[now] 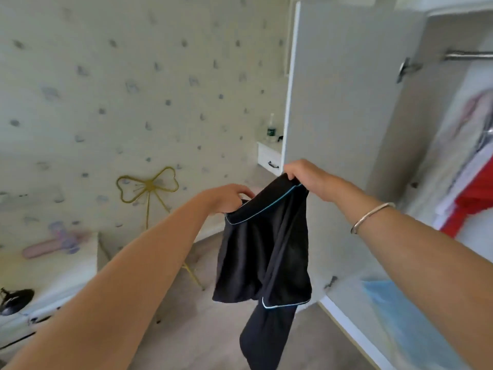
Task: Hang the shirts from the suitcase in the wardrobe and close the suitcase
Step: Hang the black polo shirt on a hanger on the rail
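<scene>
Before open wardrobe door [344, 102], left hand [226, 197], right hand [301, 173], gripping black shirt [264, 252]

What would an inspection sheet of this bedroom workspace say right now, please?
Surface: grey floor beneath the hands.
Job's things: black shirt with blue piping hangs from both hands; wardrobe door open, rail inside; suitcase not in view.
Clutter: bottle on white drawer unit; gold bow-backed chair.
Grippers: left hand and right hand each grip the shirt's top edge.
Cables: nothing seen.
Surroundings: patterned wallpaper; red garment hanging inside.
</scene>
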### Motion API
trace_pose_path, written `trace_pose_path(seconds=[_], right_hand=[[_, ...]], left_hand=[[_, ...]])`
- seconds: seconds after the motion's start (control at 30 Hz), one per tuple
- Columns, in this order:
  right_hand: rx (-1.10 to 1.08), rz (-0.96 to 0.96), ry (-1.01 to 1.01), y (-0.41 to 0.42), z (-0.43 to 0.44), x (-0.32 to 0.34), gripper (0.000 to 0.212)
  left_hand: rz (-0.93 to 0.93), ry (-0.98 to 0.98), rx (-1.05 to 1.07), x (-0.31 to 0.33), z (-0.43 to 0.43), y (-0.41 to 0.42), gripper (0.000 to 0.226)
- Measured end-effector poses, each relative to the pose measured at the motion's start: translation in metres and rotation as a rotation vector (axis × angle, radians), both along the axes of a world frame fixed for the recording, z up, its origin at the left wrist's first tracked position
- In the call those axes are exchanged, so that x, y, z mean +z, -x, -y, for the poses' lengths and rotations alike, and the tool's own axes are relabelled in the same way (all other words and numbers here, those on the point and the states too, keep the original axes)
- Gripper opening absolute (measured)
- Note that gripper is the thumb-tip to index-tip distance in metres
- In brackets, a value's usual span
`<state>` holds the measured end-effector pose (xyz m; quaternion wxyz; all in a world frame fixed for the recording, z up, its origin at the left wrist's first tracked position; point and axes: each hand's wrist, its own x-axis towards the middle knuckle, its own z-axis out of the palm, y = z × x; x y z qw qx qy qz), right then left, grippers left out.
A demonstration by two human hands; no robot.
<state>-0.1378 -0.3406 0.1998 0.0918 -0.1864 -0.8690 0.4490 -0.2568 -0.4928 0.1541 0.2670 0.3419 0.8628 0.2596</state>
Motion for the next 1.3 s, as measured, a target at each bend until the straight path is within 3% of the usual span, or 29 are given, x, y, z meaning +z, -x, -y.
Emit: trace_pose_path(seconds=[0.2,0.33,0.43,0.53,0.7,0.8,0.87,0.97,1.13,1.3], right_hand=[[-0.329,-0.169,0.094,-0.076,-0.118,0.012,0.012],[-0.465,-0.138,0.039,-0.137,-0.188,0.022,0.018],[-0.521,-0.069,-0.021,-0.178,-0.236,0.022,0.034],[-0.603,0.004,-0.082,-0.215,-0.267,0.024,0.020],[-0.604,0.033,-0.084,-0.260,-0.317,0.017,0.032],[-0.748,0.038,-0.057,-0.277,-0.341,0.016,0.038],[-0.861,0.055,-0.055,-0.292,-0.361,0.014,0.038],[-0.956,0.052,-0.024,-0.314,-0.390,0.015,0.034],[-1.094,-0.042,0.027,-0.349,-0.424,0.025,0.031],[-1.211,-0.012,0.044,-0.374,-0.443,0.034,0.029]], left_hand=[[0.018,-0.056,-0.093,0.008,-0.148,-0.043,0.035],[-0.177,0.056,-0.129,0.018,-0.243,-0.085,0.013],[-0.261,0.101,-0.247,0.024,-0.306,-0.125,0.022],[-0.331,0.145,-0.346,0.029,-0.353,-0.163,0.031],[0.000,0.100,-0.338,0.037,-0.407,-0.205,0.030],[0.306,0.004,-0.408,0.042,-0.441,-0.221,0.043],[0.413,-0.040,-0.469,0.047,-0.467,-0.234,0.045],[0.448,-0.153,-0.499,0.051,-0.511,-0.255,0.023],[0.397,-0.280,-0.617,0.059,-0.587,-0.290,0.033],[0.219,-0.250,-0.756,0.080,-0.634,-0.317,0.032]])
